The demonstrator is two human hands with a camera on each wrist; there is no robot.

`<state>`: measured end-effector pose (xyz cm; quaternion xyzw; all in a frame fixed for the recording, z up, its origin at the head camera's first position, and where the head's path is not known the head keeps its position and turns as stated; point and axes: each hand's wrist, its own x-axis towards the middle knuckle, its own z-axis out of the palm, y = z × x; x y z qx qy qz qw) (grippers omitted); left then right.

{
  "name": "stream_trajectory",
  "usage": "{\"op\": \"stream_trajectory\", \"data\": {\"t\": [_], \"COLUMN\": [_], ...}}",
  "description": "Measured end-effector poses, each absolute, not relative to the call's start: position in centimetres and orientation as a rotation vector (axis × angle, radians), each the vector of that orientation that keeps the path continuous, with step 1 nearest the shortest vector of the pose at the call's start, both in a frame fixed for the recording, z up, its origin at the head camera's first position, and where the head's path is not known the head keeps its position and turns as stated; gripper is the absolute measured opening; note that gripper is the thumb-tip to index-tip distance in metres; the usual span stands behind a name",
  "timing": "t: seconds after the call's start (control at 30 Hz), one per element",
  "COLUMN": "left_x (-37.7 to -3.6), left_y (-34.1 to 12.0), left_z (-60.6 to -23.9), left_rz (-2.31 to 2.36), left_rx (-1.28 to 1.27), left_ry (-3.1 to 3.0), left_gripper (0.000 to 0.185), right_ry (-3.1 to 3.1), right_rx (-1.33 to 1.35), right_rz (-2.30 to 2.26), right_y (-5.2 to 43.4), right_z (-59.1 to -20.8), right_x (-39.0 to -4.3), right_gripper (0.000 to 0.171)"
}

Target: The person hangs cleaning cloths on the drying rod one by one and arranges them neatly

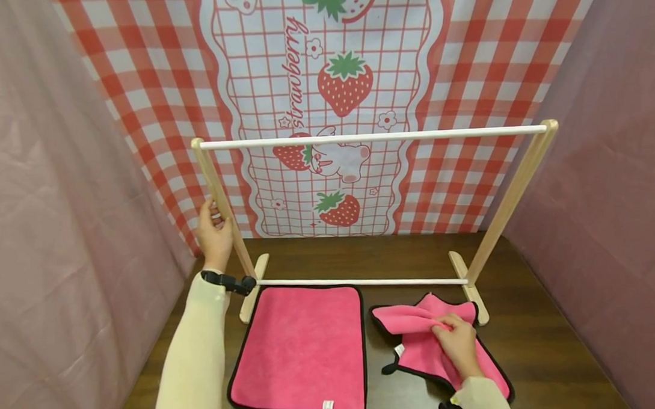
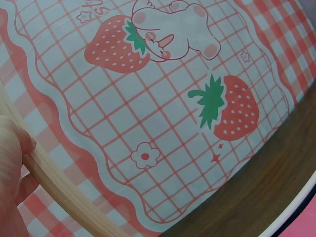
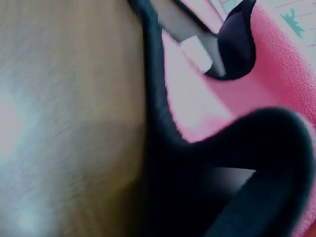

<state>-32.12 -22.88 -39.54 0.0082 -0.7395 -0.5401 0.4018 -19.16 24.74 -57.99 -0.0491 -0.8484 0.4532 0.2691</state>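
A wooden rack with white rails stands on the table, and my left hand [image 1: 216,235] grips its left post [image 1: 217,187] partway up. In the left wrist view the thumb and fingers lie on both sides of that post [image 2: 59,195]. My right hand [image 1: 458,344] pinches a crumpled pink towel [image 1: 425,351] with black edging, bunched up at the front right. Folds of this towel [image 3: 276,74] and its white tag [image 3: 196,53] fill much of the right wrist view, where the hand itself is hidden. A second pink towel [image 1: 302,347] lies flat at the left.
The rack's top rail [image 1: 374,136] runs high across the view, its lower rail [image 1: 363,282] just behind the towels. Rack feet [image 1: 468,287] rest on the dark wooden table [image 1: 549,341]. A strawberry-print cloth [image 1: 349,198] hangs behind, with pink curtains [image 1: 592,177] at both sides.
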Motion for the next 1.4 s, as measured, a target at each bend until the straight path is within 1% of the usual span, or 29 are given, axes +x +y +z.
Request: {"op": "stream_trajectory", "data": {"t": [0.2, 0.53, 0.67, 0.87, 1.0, 1.4], "left_x": [-32.1, -32.0, -32.1, -32.1, -32.1, -31.9], "left_y": [-22.9, -22.8, -22.8, -22.9, -22.8, -22.9], "left_z": [-39.5, -39.4, -39.4, -39.5, -39.4, -39.4], "left_rz": [-1.351, -1.352, -1.36, -1.352, -1.339, -1.331], "left_rx": [0.023, 0.036, 0.027, 0.028, 0.028, 0.023], "left_ry": [-1.885, -1.881, -1.87, -1.876, -1.882, -1.89], "left_gripper": [0.053, 0.053, 0.053, 0.053, 0.053, 0.053], "right_ry": [-2.191, -2.055, -2.008, -1.957, -1.914, -1.793], "right_rx": [-0.105, -0.021, 0.017, 0.089, 0.128, 0.23], "right_rz": [1.262, 1.352, 1.362, 1.354, 1.357, 1.386], "right_y": [24.4, 23.5, 23.0, 21.6, 21.0, 20.6], "right_z": [-56.2, -52.9, -51.1, -46.9, -44.6, -40.6], "right_x": [-18.9, -18.9, -18.8, -17.9, -17.5, -18.3], "right_gripper": [0.013, 0.013, 0.016, 0.013, 0.014, 0.012]}}
